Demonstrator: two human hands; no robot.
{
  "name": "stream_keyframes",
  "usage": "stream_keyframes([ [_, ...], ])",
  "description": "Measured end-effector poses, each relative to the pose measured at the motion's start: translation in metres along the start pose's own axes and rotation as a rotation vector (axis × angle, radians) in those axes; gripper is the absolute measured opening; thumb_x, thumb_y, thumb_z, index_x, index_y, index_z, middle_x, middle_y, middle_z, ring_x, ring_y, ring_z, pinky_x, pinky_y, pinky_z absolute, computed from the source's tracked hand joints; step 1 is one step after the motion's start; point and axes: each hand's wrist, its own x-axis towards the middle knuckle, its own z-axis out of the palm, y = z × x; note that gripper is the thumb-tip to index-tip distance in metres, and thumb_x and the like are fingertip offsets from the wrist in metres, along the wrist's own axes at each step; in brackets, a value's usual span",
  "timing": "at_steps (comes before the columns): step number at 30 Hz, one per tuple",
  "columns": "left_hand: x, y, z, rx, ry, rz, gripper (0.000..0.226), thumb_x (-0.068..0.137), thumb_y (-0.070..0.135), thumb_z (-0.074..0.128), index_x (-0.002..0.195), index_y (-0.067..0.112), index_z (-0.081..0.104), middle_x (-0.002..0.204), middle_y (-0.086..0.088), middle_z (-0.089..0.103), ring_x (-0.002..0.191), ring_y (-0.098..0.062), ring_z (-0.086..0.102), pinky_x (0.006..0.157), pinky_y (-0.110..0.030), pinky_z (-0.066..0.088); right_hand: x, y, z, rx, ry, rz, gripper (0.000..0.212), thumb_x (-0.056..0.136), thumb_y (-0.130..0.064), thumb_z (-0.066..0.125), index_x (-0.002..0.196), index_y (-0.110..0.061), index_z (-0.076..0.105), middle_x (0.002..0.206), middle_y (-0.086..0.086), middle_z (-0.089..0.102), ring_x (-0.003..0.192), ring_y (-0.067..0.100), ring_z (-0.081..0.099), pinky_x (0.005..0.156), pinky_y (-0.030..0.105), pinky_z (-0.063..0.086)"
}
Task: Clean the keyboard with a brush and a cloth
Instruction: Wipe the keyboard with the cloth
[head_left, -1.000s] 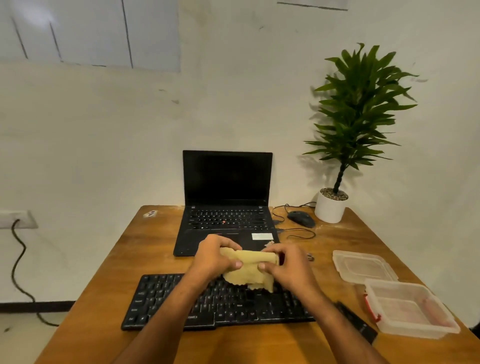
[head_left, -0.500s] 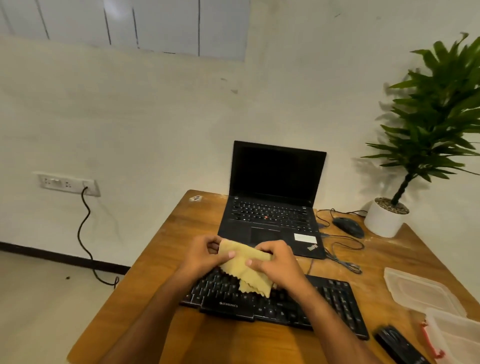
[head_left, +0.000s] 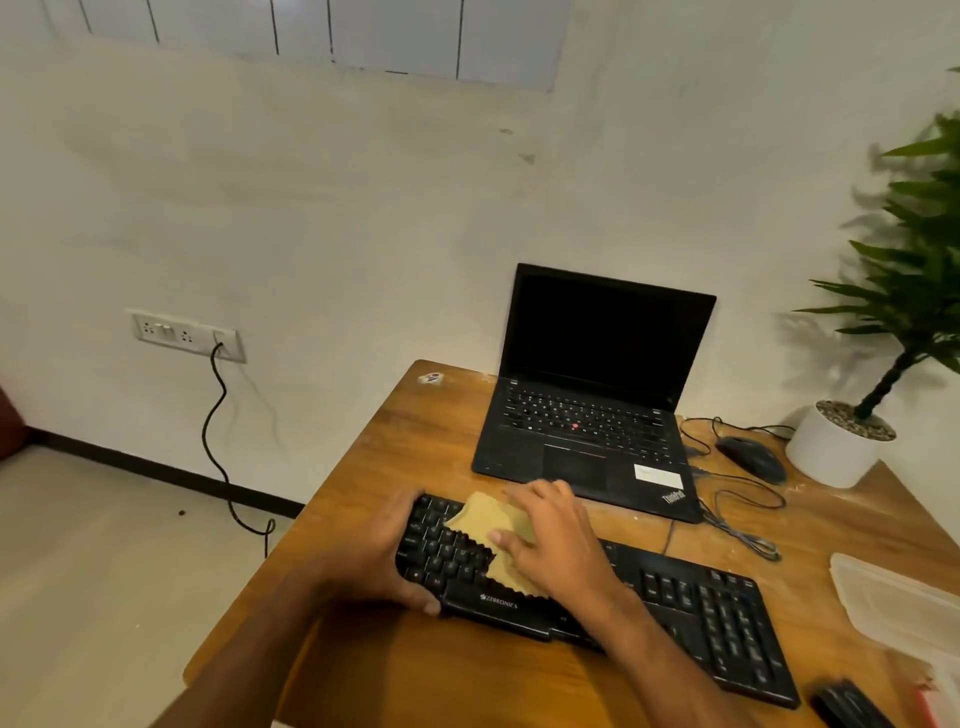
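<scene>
The grip of the left hand (head_left: 382, 564) is closed around the left end of the black keyboard (head_left: 597, 597): the fingers are curled over the far edge and the thumb is pressed on the near edge. The right hand (head_left: 558, 540) is laid flat, with straight fingers, on a yellow cloth (head_left: 491, 525), which is pressed onto the keys just to the right of the left grip. The zigzag edge of the cloth is seen under the right palm, toward the near side of the keyboard.

The keyboard is placed on a wooden tabletop (head_left: 415, 441). Beyond both hands an open laptop (head_left: 592, 395) with a dark screen is found. Further to the right of the right hand, a mouse (head_left: 750, 457) with its cable and a white pot (head_left: 831, 447) holding a green plant and small stones are seen. At the right edge, a clear plastic container (head_left: 893, 603) is partly visible; its content cannot be told. A dark object (head_left: 847, 704) lies near the right end of the keyboard.
</scene>
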Motion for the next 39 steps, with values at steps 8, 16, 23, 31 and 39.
stream_keyframes([
  [8, 0.010, 0.011, 0.012, 0.037, 0.062, 0.064, 0.144, 0.048, 0.069, 0.094, 0.160, 0.033, 0.010, 0.160, 0.016, 0.028, 0.144, -0.003, 0.028, 0.124, -0.032, 0.030, -0.001, 0.029, 0.014, -0.234, -0.051, -0.122, 0.044, 0.101, -0.048, 0.044, 0.142, -0.034, 0.052, 0.136, -0.007, 0.043, 0.121, 0.010, 0.031, 0.104, 0.036, 0.038],
  [16, 0.015, 0.003, 0.019, 0.062, 0.147, 0.064, 0.149, 0.051, 0.069, 0.093, 0.164, 0.029, 0.003, 0.165, 0.008, 0.026, 0.145, -0.004, 0.023, 0.120, -0.028, 0.021, -0.002, 0.036, 0.028, -0.241, -0.035, -0.251, 0.040, 0.099, -0.031, 0.057, 0.137, -0.022, 0.059, 0.123, -0.005, 0.049, 0.112, 0.008, 0.039, 0.088, 0.020, 0.038],
  [23, 0.020, -0.003, 0.022, 0.100, 0.149, 0.043, 0.152, 0.050, 0.076, 0.090, 0.163, 0.033, -0.001, 0.165, 0.008, 0.028, 0.150, -0.014, 0.030, 0.124, -0.034, 0.025, 0.038, -0.003, 0.050, -0.074, -0.018, -0.354, 0.025, 0.099, -0.026, 0.058, 0.121, -0.017, 0.065, 0.111, -0.006, 0.044, 0.102, 0.005, 0.039, 0.082, 0.019, 0.042],
  [31, 0.020, -0.007, 0.020, 0.099, 0.145, 0.036, 0.156, 0.051, 0.075, 0.090, 0.164, 0.031, -0.008, 0.170, 0.008, 0.020, 0.154, -0.014, 0.024, 0.127, -0.037, 0.023, 0.051, -0.030, 0.063, -0.119, -0.018, -0.244, 0.020, 0.100, -0.020, 0.054, 0.118, -0.022, 0.062, 0.120, -0.005, 0.043, 0.110, 0.013, 0.038, 0.098, 0.036, 0.042],
  [39, 0.022, -0.008, 0.021, 0.100, 0.132, 0.026, 0.156, 0.052, 0.073, 0.091, 0.165, 0.028, -0.007, 0.170, 0.005, 0.023, 0.153, -0.016, 0.026, 0.125, -0.033, 0.020, 0.043, -0.022, 0.037, -0.096, -0.206, -0.418, 0.029, 0.096, -0.026, 0.062, 0.125, -0.022, 0.064, 0.119, -0.007, 0.040, 0.109, 0.007, 0.038, 0.093, 0.028, 0.048],
])
